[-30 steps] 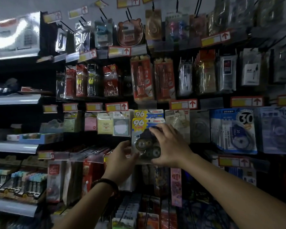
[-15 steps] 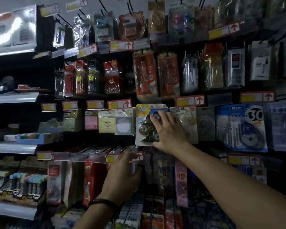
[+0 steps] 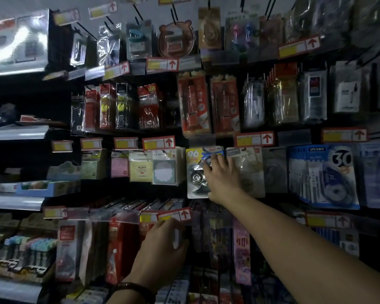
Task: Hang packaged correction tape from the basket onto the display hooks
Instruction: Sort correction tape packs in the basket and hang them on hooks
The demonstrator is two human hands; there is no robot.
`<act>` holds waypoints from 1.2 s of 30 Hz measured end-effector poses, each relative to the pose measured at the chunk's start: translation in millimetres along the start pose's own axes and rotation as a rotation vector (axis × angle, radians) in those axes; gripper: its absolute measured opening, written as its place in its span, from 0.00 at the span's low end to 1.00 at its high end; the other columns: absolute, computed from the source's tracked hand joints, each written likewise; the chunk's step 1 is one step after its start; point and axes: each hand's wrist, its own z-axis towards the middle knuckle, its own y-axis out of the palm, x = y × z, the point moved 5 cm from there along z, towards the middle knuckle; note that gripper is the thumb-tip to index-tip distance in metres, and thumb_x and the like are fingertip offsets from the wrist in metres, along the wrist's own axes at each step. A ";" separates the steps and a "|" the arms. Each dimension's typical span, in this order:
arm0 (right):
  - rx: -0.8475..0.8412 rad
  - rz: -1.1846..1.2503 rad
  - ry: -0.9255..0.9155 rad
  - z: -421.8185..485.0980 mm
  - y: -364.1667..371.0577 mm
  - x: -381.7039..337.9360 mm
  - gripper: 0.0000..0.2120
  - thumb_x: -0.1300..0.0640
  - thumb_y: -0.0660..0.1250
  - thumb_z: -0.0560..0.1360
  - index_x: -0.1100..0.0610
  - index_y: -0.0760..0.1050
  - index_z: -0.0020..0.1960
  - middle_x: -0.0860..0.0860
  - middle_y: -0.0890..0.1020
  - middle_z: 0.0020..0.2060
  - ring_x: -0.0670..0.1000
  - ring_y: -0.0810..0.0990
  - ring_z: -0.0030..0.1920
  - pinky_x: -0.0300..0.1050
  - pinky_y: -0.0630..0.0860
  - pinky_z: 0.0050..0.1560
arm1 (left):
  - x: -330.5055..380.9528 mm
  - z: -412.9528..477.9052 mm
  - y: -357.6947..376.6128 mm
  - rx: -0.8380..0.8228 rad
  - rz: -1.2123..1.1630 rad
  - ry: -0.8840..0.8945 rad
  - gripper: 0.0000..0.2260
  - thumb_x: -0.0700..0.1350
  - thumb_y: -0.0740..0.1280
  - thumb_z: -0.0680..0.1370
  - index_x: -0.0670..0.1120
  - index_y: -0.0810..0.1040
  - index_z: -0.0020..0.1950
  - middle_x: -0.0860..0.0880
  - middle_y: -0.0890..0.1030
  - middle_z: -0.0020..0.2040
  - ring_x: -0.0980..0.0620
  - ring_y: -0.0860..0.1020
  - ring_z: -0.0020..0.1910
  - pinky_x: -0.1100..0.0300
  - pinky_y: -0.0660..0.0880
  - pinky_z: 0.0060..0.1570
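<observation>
Seating the correction tape pack on its hook in the middle row, I judge the hanging step nearly done; next I must check its hang hole is fully caught before letting go. My right hand lies spread flat on the pack, pressing, not gripping, while my left hand rests half-curled against the lower packets, grasping nothing I can see.

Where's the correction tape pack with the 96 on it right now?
The correction tape pack hangs mid-display under the right hand, between the sticky notes and a clear packet.
</observation>
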 end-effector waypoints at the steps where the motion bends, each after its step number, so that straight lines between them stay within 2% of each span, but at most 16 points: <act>1: -0.015 -0.022 0.001 2.2 2.4 -0.2 0.50 0.45 0.79 0.68 0.58 0.57 0.81 0.66 0.60 0.78 0.65 0.59 0.77 0.63 0.57 0.75 | -1.5 -0.4 -0.5 -0.011 0.007 -0.002 0.08 0.55 0.71 0.80 0.64 0.74 0.54 0.62 0.75 0.60 0.59 0.77 0.56 0.55 0.81 0.59; 4: -0.042 -0.061 0.021 5.8 7.7 -2.8 0.49 0.49 0.78 0.69 0.59 0.55 0.81 0.66 0.59 0.79 0.66 0.58 0.77 0.64 0.56 0.74 | -4.9 -1.6 -1.3 -0.027 0.029 0.001 0.08 0.55 0.71 0.79 0.65 0.73 0.54 0.62 0.75 0.59 0.59 0.76 0.58 0.56 0.80 0.60; 7: -0.080 -0.067 0.040 2.8 12.0 -5.0 0.50 0.49 0.76 0.71 0.61 0.52 0.82 0.66 0.54 0.80 0.68 0.53 0.78 0.66 0.53 0.75 | -5.2 -5.6 0.2 -0.050 0.035 0.001 0.09 0.56 0.71 0.79 0.64 0.73 0.56 0.62 0.75 0.60 0.59 0.76 0.60 0.56 0.79 0.62; 10: -0.050 -0.015 0.004 -9.2 8.4 -8.3 0.45 0.48 0.73 0.73 0.62 0.55 0.81 0.65 0.53 0.81 0.68 0.51 0.79 0.68 0.51 0.75 | -0.6 -12.4 4.6 -0.084 0.045 -0.008 0.10 0.55 0.71 0.79 0.62 0.75 0.59 0.61 0.74 0.62 0.58 0.76 0.60 0.55 0.79 0.62; 13: 0.025 0.111 -0.081 -35.5 -6.1 -13.9 0.32 0.51 0.68 0.75 0.61 0.65 0.75 0.64 0.61 0.78 0.66 0.55 0.78 0.66 0.53 0.73 | 6.8 -23.7 10.6 -0.142 0.059 -0.026 0.11 0.55 0.71 0.81 0.60 0.76 0.62 0.59 0.74 0.62 0.57 0.76 0.60 0.56 0.79 0.63; 16: 0.094 0.221 -0.165 -74.4 -18.2 -21.6 0.22 0.52 0.66 0.74 0.58 0.74 0.65 0.60 0.74 0.66 0.64 0.66 0.71 0.61 0.61 0.67 | 12.7 -41.9 16.0 -0.175 0.038 -0.026 0.07 0.53 0.71 0.80 0.60 0.77 0.58 0.59 0.76 0.59 0.57 0.79 0.58 0.57 0.81 0.60; 19: 0.131 0.312 -0.205 -123.0 -21.5 -26.8 0.17 0.49 0.66 0.72 0.56 0.77 0.57 0.56 0.79 0.55 0.61 0.73 0.62 0.58 0.67 0.59 | 14.2 -69.8 27.0 -0.235 0.067 -0.036 0.05 0.54 0.70 0.79 0.56 0.79 0.54 0.58 0.79 0.54 0.56 0.80 0.53 0.55 0.81 0.55; 21: 0.106 0.370 -0.211 -160.5 -15.0 -29.8 0.17 0.46 0.65 0.74 0.55 0.77 0.56 0.55 0.79 0.54 0.60 0.74 0.59 0.57 0.69 0.57 | 8.1 -92.4 40.2 -0.280 0.088 -0.043 0.09 0.58 0.68 0.77 0.55 0.79 0.53 0.58 0.80 0.53 0.56 0.80 0.52 0.53 0.81 0.54; 25: -0.056 0.509 -0.205 -242.3 24.7 -39.8 0.18 0.43 0.60 0.77 0.54 0.77 0.58 0.52 0.79 0.52 0.56 0.73 0.58 0.55 0.74 0.60 | -15.6 -152.6 75.2 -0.397 0.063 -0.084 0.12 0.61 0.69 0.75 0.61 0.80 0.57 0.64 0.78 0.53 0.57 0.80 0.57 0.61 0.79 0.57; 27: -0.131 0.589 -0.178 -283.5 51.9 -46.4 0.14 0.45 0.60 0.78 0.53 0.77 0.55 0.51 0.79 0.49 0.55 0.74 0.55 0.53 0.75 0.55 | -33.1 -187.4 96.3 -0.430 0.052 -0.137 0.08 0.62 0.70 0.74 0.64 0.79 0.52 0.64 0.79 0.51 0.61 0.81 0.51 0.61 0.79 0.56; 29: -0.243 0.652 -0.148 -327.9 81.3 -56.1 0.12 0.47 0.60 0.80 0.52 0.76 0.57 0.49 0.79 0.51 0.53 0.73 0.56 0.48 0.74 0.52 | -54.8 -220.7 123.7 -0.462 0.095 -0.192 0.04 0.64 0.69 0.74 0.69 0.77 0.46 0.66 0.81 0.50 0.65 0.80 0.46 0.60 0.80 0.54; 31: -0.375 0.702 -0.128 -374.2 113.9 -70.1 0.12 0.47 0.61 0.80 0.51 0.76 0.57 0.48 0.80 0.53 0.51 0.74 0.56 0.48 0.73 0.50 | -70.6 -255.9 156.4 -0.536 0.134 -0.205 0.04 0.65 0.66 0.75 0.71 0.77 0.49 0.67 0.83 0.50 0.66 0.80 0.43 0.60 0.81 0.51; 34: -0.608 0.794 -0.041 -441.9 170.9 -101.3 0.11 0.49 0.61 0.76 0.49 0.75 0.56 0.48 0.80 0.53 0.52 0.77 0.55 0.49 0.77 0.48 | -84.6 -305.5 200.2 -0.629 0.112 -0.215 0.05 0.56 0.68 0.80 0.60 0.82 0.54 0.64 0.84 0.49 0.64 0.80 0.42 0.69 0.78 0.43; 36: -0.743 0.837 0.016 -485.4 206.5 -125.1 0.12 0.47 0.63 0.73 0.45 0.74 0.56 0.48 0.80 0.53 0.53 0.79 0.55 0.53 0.80 0.49 | -106.0 -334.5 229.3 -0.676 0.077 -0.265 0.05 0.52 0.68 0.81 0.56 0.83 0.54 0.60 0.85 0.50 0.61 0.82 0.47 0.62 0.81 0.48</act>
